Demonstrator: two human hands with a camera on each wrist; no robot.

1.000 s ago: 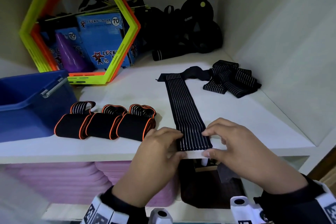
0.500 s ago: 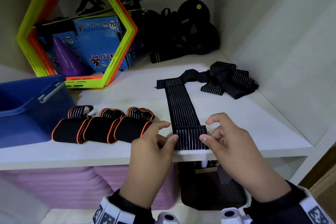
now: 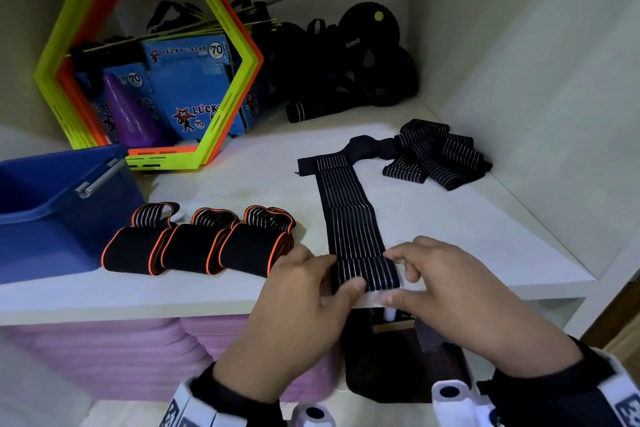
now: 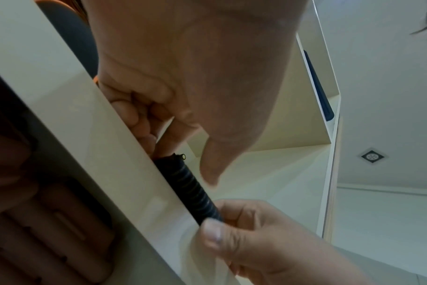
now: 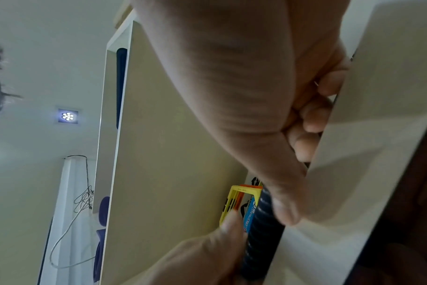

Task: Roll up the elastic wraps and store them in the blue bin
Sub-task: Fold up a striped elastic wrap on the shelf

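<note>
A long black wrap with white stripes (image 3: 351, 215) lies flat on the white shelf (image 3: 467, 239), running from the back to the front edge. Its near end is turned over into a small roll (image 3: 367, 276). My left hand (image 3: 311, 288) pinches the roll's left end and my right hand (image 3: 429, 274) pinches its right end. The left wrist view shows the roll (image 4: 193, 190) lying along the shelf edge between both hands, as does the right wrist view (image 5: 261, 231). The blue bin (image 3: 52, 215) stands at the left. Three rolled black wraps with orange edges (image 3: 194, 246) lie beside it.
A heap of striped black wrap (image 3: 440, 156) lies at the back right near the side wall. Yellow and orange hexagon frames (image 3: 145, 66), blue boxes and black gear fill the back. Purple mats (image 3: 138, 357) are stacked under the shelf.
The near end of the striped wrap, flat a second ago, has been turned over into a small roll. Both hands have closed in on its ends.
</note>
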